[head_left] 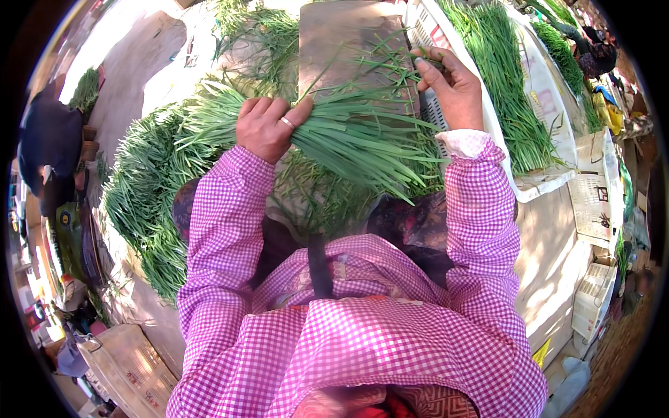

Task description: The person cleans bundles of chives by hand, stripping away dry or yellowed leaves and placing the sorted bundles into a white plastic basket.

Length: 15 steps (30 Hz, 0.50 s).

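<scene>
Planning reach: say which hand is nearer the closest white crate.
Right: right hand beside the left edge of the white crate; left hand farther left, gripping the green bundle.

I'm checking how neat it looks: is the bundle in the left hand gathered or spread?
Both: gathered where the left hand clasps the bundle, spread beyond it, its leaves fanning out rightward.

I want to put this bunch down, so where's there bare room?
Bare: the far left of the brown board, between loose greens and the white crate; and sunlit ground between your right sleeve and the far-right crates. Crowded: the board's near end, strewn with stalks by your right hand, and the littered ground between your knees.
</scene>
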{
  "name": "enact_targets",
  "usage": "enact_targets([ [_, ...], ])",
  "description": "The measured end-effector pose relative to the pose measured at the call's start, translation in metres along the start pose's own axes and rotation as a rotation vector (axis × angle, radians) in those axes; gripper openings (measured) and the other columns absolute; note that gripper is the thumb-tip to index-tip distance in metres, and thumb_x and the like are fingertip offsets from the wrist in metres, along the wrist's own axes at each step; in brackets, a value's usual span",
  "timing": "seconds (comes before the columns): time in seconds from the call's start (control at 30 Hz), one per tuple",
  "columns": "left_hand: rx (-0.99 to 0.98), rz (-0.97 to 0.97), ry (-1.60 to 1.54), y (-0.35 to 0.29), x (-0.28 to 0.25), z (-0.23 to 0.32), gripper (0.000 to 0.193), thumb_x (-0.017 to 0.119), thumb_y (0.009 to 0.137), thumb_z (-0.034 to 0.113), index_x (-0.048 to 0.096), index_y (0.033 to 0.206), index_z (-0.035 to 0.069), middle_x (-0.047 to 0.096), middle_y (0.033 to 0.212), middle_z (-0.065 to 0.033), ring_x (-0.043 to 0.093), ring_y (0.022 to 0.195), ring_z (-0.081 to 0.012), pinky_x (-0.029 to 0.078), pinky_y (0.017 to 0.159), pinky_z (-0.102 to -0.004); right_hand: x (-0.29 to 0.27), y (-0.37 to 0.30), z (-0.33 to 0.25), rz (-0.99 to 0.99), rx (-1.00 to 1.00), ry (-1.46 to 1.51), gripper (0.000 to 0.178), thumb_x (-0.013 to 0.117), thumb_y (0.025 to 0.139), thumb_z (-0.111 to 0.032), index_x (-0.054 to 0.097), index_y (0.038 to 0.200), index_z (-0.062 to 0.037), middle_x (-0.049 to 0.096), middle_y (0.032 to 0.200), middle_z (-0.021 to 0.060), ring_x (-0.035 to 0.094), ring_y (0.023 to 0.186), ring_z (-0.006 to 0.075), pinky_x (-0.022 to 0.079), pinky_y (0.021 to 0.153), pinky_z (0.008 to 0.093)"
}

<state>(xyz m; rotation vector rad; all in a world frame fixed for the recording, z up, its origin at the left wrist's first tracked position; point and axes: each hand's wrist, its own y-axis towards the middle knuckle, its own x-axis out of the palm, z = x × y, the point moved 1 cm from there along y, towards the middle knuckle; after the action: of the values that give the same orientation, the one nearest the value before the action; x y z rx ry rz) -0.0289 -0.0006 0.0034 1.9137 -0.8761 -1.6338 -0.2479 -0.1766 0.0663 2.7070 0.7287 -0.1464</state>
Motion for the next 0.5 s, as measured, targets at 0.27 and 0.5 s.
enact_targets([
  [0.27,0.030,-0.107,-0.066,-0.011,0.010,0.011,0.033,0.058,0.071,0.016,0.058,0.103,0.025,0.049,0.067,0.0038,0.053,0.065,-0.0134,0.041,0.061,-0.0302,0.042,-0.028,-0.013,-0.394,-0.695,-0.823,0.035,0.068,0.075,-0.020,0.062,0.110,-0.0178,0.063,0.081,0.0056,0.058,0.072,0.0245,0.043,0.069,0.0365],
  [0.5,-0.028,-0.065,-0.055,-0.013,-0.001,0.009,0.031,0.058,0.071,0.018,0.058,0.100,0.027,0.048,0.068,0.0055,0.052,0.063,-0.0120,0.041,0.061,-0.0284,0.037,-0.030,0.004,-0.289,-0.217,-0.559,0.010,0.062,0.083,-0.013,0.063,0.086,-0.0033,0.061,0.070,0.0044,0.055,0.060,0.0162,0.044,0.057,0.0298],
])
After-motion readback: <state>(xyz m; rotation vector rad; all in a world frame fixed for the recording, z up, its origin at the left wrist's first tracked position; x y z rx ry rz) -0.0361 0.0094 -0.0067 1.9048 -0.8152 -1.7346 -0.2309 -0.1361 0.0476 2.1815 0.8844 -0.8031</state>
